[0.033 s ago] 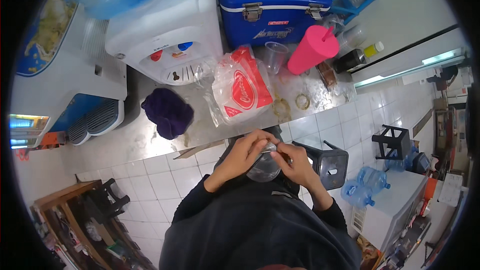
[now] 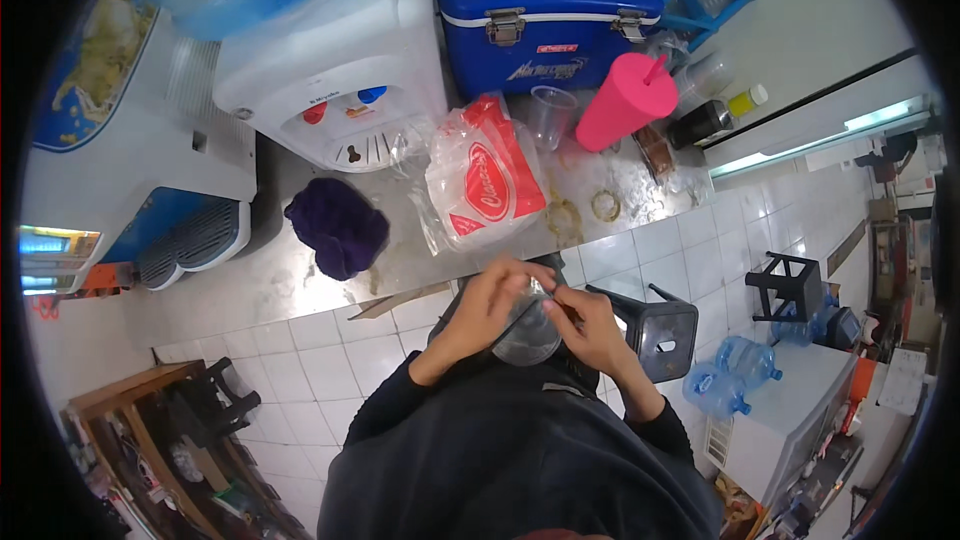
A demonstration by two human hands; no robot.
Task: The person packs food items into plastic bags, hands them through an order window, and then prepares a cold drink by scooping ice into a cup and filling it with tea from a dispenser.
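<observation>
Near the metal counter (image 2: 230,292), both hands (image 2: 482,314) grip a colourless, transparent, round-ended object (image 2: 527,340)

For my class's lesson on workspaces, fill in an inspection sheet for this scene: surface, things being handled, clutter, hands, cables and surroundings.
Surface: shiny metal counter with yellowish rings near its front edge.
Things handled: clear plastic item, held in front of the counter; its exact kind is unclear.
Clutter: purple cloth, red-and-white package, clear cup and pink tumbler, all on the counter.
Hands: left hand, fingers blurred, at the item's upper end; right hand pinches its right side.
Cables: nothing seen.
Surroundings: white tiled floor, black stool, blue water jugs on a white cabinet.
</observation>
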